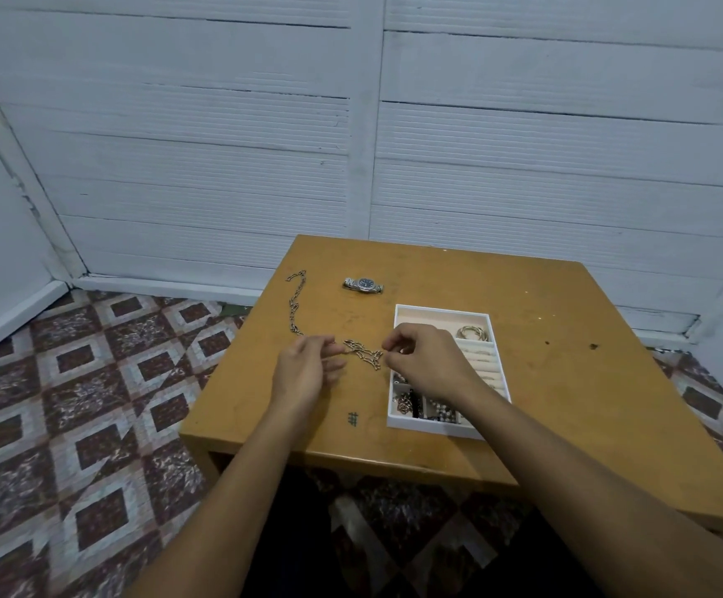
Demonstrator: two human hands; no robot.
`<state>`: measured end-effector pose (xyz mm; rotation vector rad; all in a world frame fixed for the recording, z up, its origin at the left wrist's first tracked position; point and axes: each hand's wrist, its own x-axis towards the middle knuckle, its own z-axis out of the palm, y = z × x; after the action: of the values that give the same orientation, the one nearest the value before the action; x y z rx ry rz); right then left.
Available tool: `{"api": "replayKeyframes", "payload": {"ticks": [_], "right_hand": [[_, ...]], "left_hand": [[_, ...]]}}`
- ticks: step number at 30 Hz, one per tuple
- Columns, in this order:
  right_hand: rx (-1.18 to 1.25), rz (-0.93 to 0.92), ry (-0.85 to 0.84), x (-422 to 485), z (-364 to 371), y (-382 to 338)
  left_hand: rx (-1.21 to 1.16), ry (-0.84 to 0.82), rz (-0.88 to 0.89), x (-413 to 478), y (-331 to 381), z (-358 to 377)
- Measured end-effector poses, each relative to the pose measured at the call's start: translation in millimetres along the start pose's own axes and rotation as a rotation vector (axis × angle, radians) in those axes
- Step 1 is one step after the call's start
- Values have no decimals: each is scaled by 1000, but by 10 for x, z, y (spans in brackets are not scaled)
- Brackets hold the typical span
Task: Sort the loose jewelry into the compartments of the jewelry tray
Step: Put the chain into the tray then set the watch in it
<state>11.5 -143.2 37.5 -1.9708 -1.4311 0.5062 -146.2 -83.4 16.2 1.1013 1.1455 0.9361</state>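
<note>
**Chain held between both hands, beside the tray**

The patterned tiled floor [92, 381] lies to your left, and the worktop [566, 381] starts at a slanting left edge. The chain necklace [294, 304] begins close to that edge at the far side. It trails toward you along the wood, well inside the rim, then bunches in loose links between your hands.

Your left hand [303, 373] has its grip closed on the chain, pinching it at the fingertips, with the links running out to the right. A wristwatch [364, 285] lies flat beyond the hands, apart from the chain. A small pen mark [353, 418] sits on the wood nearer you.

Your right hand [426, 364] also pinches the chain in a closed grip, hovering over the left wall of the white jewelry tray [441, 310]. Your forearm crosses the tray's near right corner. Bangles [474, 333] rest in the tray's far right compartment, and small mixed pieces fill the near ones. The tray's front wall sits near the worktop's front edge. A broad stretch of wood runs from the tray to the right edge.
</note>
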Motion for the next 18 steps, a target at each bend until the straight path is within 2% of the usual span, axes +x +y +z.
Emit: {"api": "replayKeyframes", "payload": {"ticks": [3, 9, 18], "right_hand": [[-132, -19, -31, 173, 91, -29], [-274, -29, -67, 419, 240, -154], [-352, -125, -134, 718, 557, -324]], "left_hand": [[149, 33, 118, 153, -34, -209], [626, 9, 374, 315, -82, -478], [1140, -108, 513, 537, -229, -610]]}}
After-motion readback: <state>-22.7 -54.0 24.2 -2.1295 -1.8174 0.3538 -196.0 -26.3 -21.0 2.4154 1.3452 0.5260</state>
